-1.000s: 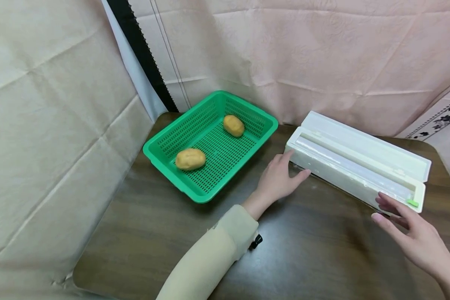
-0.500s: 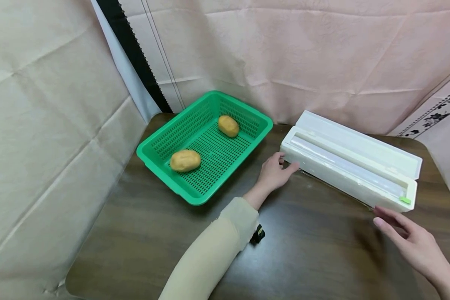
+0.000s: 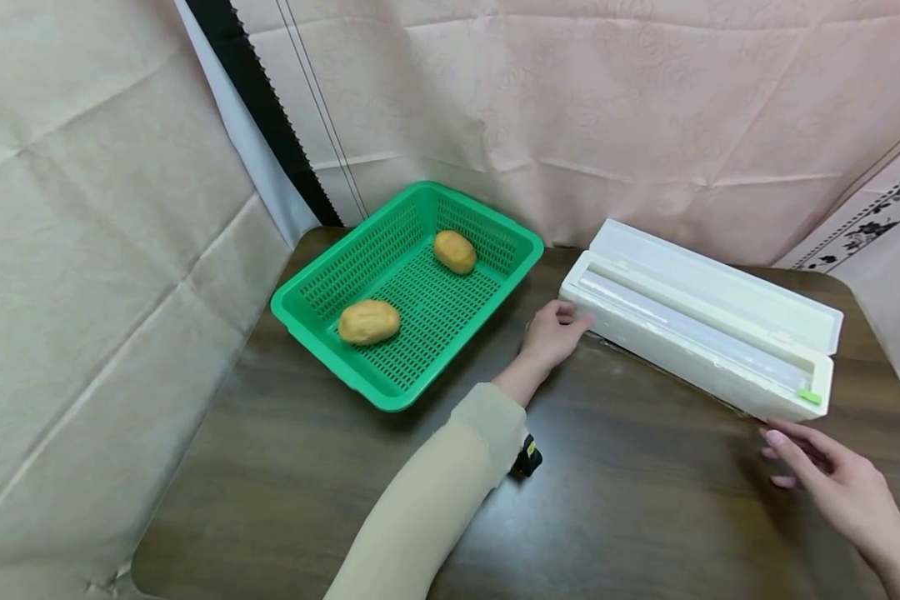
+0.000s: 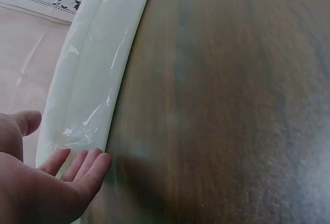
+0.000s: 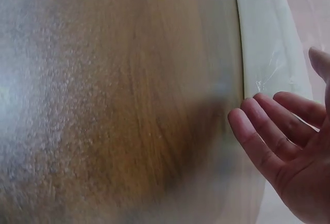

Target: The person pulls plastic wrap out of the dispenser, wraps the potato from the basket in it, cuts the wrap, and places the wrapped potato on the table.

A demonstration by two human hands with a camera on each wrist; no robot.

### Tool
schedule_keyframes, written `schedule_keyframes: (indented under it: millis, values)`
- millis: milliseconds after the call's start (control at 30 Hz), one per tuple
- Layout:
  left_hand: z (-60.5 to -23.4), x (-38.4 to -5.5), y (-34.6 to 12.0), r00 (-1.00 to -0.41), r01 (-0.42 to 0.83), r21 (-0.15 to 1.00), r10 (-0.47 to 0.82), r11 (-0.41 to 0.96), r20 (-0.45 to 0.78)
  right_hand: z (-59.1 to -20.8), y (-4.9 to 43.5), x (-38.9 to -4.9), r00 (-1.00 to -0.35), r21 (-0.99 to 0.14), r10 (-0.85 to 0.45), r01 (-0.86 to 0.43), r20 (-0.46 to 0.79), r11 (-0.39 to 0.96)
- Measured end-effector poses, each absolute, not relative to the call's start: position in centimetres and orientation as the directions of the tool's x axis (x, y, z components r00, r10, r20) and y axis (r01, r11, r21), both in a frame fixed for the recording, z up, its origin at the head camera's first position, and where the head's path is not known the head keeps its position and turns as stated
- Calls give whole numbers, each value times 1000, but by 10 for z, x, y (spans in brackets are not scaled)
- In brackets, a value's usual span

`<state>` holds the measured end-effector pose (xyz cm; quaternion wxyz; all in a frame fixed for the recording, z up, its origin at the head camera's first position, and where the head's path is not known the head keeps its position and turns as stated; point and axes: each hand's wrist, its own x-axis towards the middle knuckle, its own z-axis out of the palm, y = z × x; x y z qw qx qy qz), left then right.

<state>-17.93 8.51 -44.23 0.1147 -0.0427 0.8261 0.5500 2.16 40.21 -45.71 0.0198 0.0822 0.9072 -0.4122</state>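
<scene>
A long white cling film dispenser (image 3: 682,354) stands at the right of the table, its lid (image 3: 712,279) tipped back. Inside lies a roll of film (image 3: 690,325), with a green slider (image 3: 808,397) at the right end. Clear film, shiny in the left wrist view, drapes over the dispenser's front (image 4: 87,95). My left hand (image 3: 551,337) is at the front left corner, fingers loosely bent at the box's end. My right hand (image 3: 843,479) is by the front right corner, its relaxed fingers (image 5: 265,123) right at the lower edge.
A green basket (image 3: 407,397) stands left of the dispenser on the brown table (image 3: 630,500). Two potatoes lie in it, one potato (image 3: 369,322) nearer and another potato (image 3: 455,252) farther back. Light cloth (image 3: 607,108) hangs behind the table.
My left hand has come in closer to the dispenser's left end. My right hand has moved down from its front right side towards the table. The view has shifted slightly.
</scene>
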Motion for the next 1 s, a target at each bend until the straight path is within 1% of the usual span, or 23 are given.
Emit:
schedule_keyframes:
  millis: [267, 400, 600, 667, 933, 1000]
  values:
    - [-441, -182, 89, -975, -213, 923, -4, 320, -223, -464, 410, 14, -992, -848, 105, 115, -70, 518]
    - [-440, -184, 90, -974, -219, 931, -14, 291, -224, -464, 414, 13, -992, -893, 95, 113, -79, 437]
    - [-438, -184, 92, -950, -304, 951, 55, 59, -307, -468, 422, 13, -991, -911, 62, 135, -120, 390]
    - [-436, -183, 92, -948, -312, 950, 61, 19, -313, -469, 423, 14, -989, -913, 53, 148, -138, 381]
    - [-431, -184, 89, -948, -315, 949, 44, -2, -315, -471, 417, 7, -981, -905, 41, 192, -191, 380]
    - [-430, -184, 88, -948, -318, 948, 40, -25, -317, -471, 416, 5, -982, -923, 27, 187, -189, 336]
